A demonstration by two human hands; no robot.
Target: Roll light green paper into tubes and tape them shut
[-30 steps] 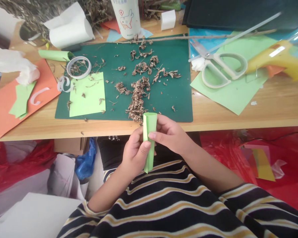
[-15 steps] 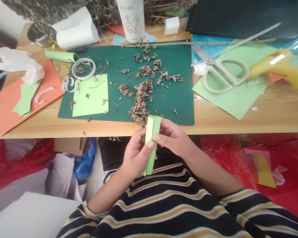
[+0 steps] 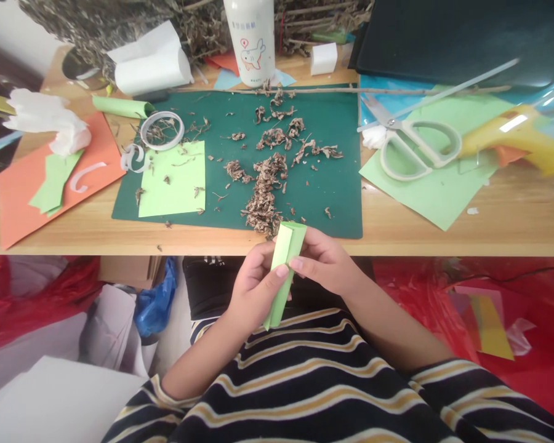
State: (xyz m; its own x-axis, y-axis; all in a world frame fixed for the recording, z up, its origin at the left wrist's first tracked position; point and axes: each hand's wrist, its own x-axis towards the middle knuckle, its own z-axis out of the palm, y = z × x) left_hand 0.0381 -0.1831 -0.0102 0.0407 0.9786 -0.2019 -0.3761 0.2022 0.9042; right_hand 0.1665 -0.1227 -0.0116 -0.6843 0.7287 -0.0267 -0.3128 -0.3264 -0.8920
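Note:
A rolled tube of light green paper (image 3: 290,246) is held between both hands just in front of the table's near edge, its upper end leaning to the right. My left hand (image 3: 253,286) grips it from the left, thumb lying on the paper. From the other side my right hand (image 3: 327,261) is closed round it, thumb near the overlapping paper edge. The fingers behind the tube are partly hidden. Beyond it, crumbled dried leaves (image 3: 263,197) lie in a heap on a green cutting mat (image 3: 323,197). A light green paper square (image 3: 173,197) rests on the mat's left.
White-handled scissors (image 3: 409,144) lie on green paper at right, beside a yellow glue gun (image 3: 512,132). A tape roll (image 3: 162,130) and another green paper roll (image 3: 122,106) are at left. A white cup (image 3: 252,43) stands behind the mat, near a thin stick (image 3: 323,90).
The tube has tilted a little more to the right at its top, and its overlapping edge shows wider. Both hands keep their hold. The camera view has shifted slightly.

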